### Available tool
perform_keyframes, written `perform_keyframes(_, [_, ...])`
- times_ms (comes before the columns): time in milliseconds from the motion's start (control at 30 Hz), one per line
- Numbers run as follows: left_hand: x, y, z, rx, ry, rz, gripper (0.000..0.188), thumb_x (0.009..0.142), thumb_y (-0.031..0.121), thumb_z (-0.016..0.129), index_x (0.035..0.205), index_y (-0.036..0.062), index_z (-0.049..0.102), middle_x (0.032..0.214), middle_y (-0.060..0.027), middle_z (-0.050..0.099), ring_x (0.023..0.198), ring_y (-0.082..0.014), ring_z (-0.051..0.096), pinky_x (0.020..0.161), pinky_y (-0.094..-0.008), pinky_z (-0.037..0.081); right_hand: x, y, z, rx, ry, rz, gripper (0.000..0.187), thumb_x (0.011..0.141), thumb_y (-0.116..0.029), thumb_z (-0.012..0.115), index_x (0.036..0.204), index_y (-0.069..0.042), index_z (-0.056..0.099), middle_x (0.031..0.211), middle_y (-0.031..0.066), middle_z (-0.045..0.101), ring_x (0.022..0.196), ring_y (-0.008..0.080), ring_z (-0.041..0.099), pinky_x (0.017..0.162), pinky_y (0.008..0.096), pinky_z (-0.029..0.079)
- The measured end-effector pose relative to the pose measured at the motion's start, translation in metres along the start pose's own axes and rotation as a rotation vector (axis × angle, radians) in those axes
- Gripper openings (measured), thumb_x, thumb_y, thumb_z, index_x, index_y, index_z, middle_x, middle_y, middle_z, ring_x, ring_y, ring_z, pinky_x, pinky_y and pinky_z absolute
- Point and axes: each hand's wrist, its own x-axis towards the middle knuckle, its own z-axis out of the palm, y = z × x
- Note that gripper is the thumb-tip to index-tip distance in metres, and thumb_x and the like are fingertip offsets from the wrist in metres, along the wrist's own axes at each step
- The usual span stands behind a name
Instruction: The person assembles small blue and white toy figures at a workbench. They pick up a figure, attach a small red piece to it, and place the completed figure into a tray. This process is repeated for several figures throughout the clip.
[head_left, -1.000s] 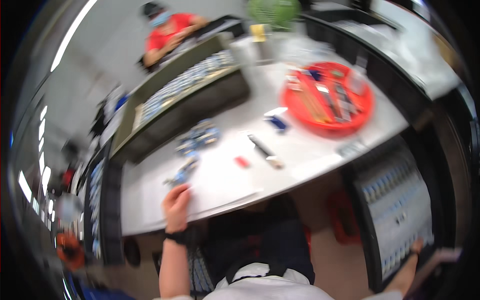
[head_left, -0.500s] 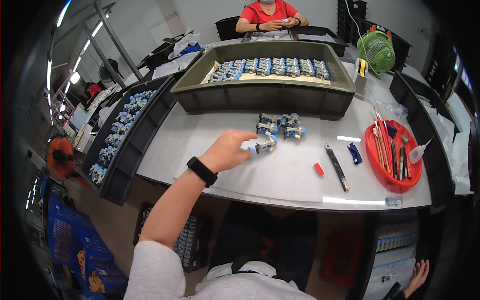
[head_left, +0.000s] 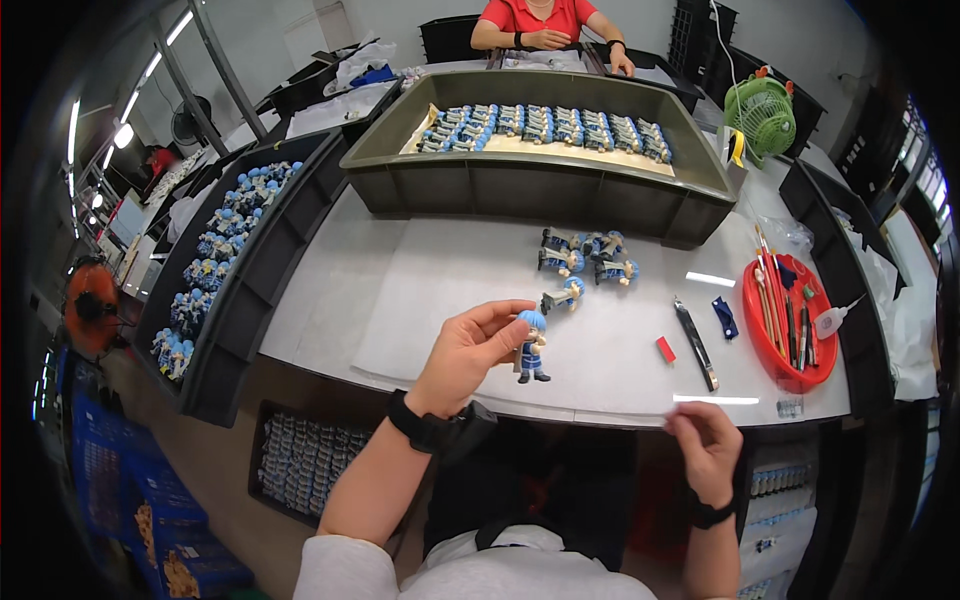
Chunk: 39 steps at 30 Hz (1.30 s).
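My left hand (head_left: pixel 460 358) pinches a small figurine (head_left: pixel 532 348) by its blue-haired head, between thumb and fingers. The figurine is upright above the near part of the table, its blue clothes and dark shoes showing. Just beyond it, a similar figurine (head_left: pixel 565 294) lies on the white sheet, and several more (head_left: pixel 585 254) lie in a loose group behind that. My right hand (head_left: pixel 708 452) is at the table's front edge, fingers loosely curled and apart from the thumb, with no object visible in it. Its fingertips are slightly blurred.
A large grey-green tray (head_left: pixel 540 190) holds rows of figurines. At left stands a black crate (head_left: pixel 255 290) of figurines. To the right are a red eraser-like block (head_left: pixel 666 349), a dark slim tool (head_left: pixel 697 345), a red basket (head_left: pixel 795 376) of brushes and a green fan (head_left: pixel 760 112). A person sits opposite.
My left hand has picked up a figurine from the table and brought it nearer, standing upright. My right hand has come up from the low right to the table edge. The view has shifted slightly.
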Motion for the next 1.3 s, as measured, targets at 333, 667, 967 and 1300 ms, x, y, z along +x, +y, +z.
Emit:
perform_keyframes(333, [0.014, -0.062, 0.006, -0.384, 0.075, -0.02, 0.029, 0.089, 0.013, 0.053, 0.116, 0.001, 0.051, 0.104, -0.0081, 0.06, 0.095, -0.0156, 0.057, 0.083, -0.0299, 0.046, 0.06, 0.027, 0.11, 0.186, -0.253, 0.044, 0.03, 0.09, -0.011, 0.051, 0.118, 0.0, 0.046, 0.102, 0.0113, 0.058, 0.088, 0.0134, 0.057, 0.074, 0.0256, 0.049])
perform_keyframes(667, [0.012, -0.063, 0.005, -0.349, 0.063, -0.053, 0.035, 0.092, 0.017, 0.049, 0.122, -0.0012, 0.046, 0.108, -0.012, 0.058, 0.098, -0.017, 0.055, 0.086, -0.0302, 0.044, 0.055, 0.033, 0.112, 0.23, -0.19, -0.006, 0.037, 0.083, -0.003, 0.06, 0.117, 0.001, 0.047, 0.097, 0.01, 0.058, 0.087, 0.0131, 0.057, 0.074, 0.0249, 0.049])
perform_keyframes(967, [0.01, -0.067, 0.003, -0.282, 0.105, -0.009, 0.033, 0.088, 0.009, 0.054, 0.12, -0.0003, 0.05, 0.102, -0.006, 0.06, 0.094, -0.0122, 0.057, 0.077, -0.0232, 0.044, 0.059, 0.036, 0.11, 0.085, -0.167, -0.102, 0.048, 0.075, -0.002, 0.069, 0.117, 0.0, 0.047, 0.104, 0.0099, 0.056, 0.092, 0.0146, 0.055, 0.078, 0.0257, 0.048])
perform_keyframes(1300, [0.009, -0.069, 0.003, -0.345, 0.044, 0.025, 0.034, 0.089, 0.007, 0.05, 0.122, -0.001, 0.046, 0.11, -0.0128, 0.057, 0.106, -0.0199, 0.054, 0.088, -0.0314, 0.045, 0.057, 0.038, 0.111, 0.095, -0.162, -0.034, 0.053, 0.072, -0.002, 0.072, 0.118, -0.001, 0.046, 0.105, 0.0105, 0.055, 0.094, 0.0146, 0.054, 0.077, 0.026, 0.049])
